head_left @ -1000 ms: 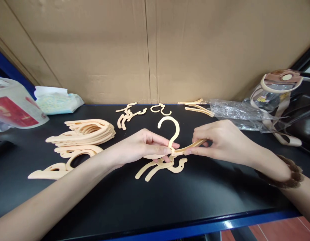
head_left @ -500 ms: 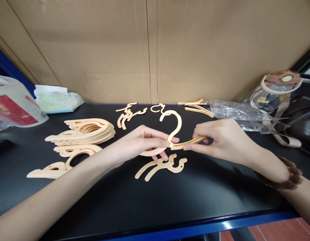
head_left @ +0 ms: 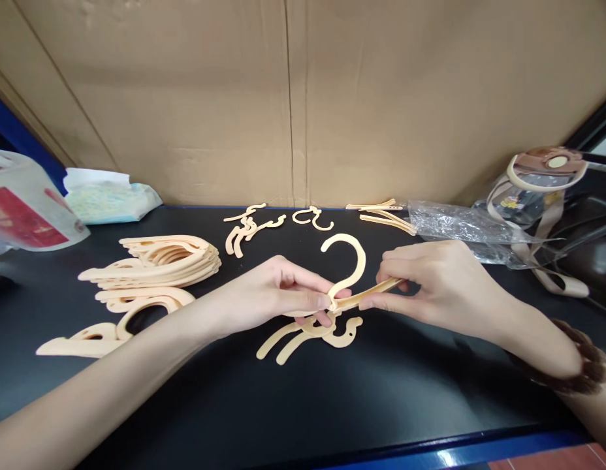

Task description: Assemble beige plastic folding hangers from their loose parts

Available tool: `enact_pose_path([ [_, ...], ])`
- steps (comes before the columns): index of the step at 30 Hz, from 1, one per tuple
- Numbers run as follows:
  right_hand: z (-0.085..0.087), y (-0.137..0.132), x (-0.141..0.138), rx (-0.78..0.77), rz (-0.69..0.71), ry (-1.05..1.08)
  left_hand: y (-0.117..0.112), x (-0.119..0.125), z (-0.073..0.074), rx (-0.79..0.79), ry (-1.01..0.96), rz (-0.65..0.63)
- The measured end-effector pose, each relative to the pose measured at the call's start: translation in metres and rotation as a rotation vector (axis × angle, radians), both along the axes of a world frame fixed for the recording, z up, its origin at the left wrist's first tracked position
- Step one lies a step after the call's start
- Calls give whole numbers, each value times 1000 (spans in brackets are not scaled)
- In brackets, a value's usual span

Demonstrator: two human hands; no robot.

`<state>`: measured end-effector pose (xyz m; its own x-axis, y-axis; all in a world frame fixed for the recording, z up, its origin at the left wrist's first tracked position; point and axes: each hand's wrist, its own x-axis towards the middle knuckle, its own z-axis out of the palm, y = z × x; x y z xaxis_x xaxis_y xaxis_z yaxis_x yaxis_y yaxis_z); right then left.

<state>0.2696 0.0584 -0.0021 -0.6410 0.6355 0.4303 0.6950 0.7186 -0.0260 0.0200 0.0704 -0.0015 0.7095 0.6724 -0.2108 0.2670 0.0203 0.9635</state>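
Above the black table (head_left: 381,385), both my hands hold a peach plastic hanger in parts. My left hand (head_left: 273,290) pinches the joint below the hook piece (head_left: 349,258), which stands upright. My right hand (head_left: 430,281) is closed on a straight arm piece (head_left: 376,290) that meets the hook at the joint. Directly beneath the hands, loose hanger parts (head_left: 307,333) lie on the table.
A stack of finished hangers (head_left: 160,261) sits at the left, with more (head_left: 111,320) in front of it. Small parts (head_left: 249,225) lie near the cardboard wall (head_left: 303,98). A clear plastic bag (head_left: 454,225), a capped bottle (head_left: 538,189) and tissue packs (head_left: 107,196) line the edges.
The hook piece tipped left and rose half a second ago, then came back upright and lower. Both hands kept their grip near the joint.
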Motion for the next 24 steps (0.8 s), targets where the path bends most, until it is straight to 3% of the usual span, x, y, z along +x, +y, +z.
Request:
enact_pose_path([
  [5,-1,4,2,-66,3,-6,-2,1,-4,95,49,-32],
  [10,-5,9,2,-122,-62,15,-4,3,-6,260,99,62],
  [15,-13,12,-8,-357,-227,124,-2,5,-10,359,137,180],
  [20,-19,21,-9,-564,-248,346,-1,7,-12,344,75,279],
  [22,-20,27,-4,-570,-264,445,0,4,-10,435,143,295],
  [24,-21,33,2,-555,-276,533,3,-2,-8,660,324,290],
])
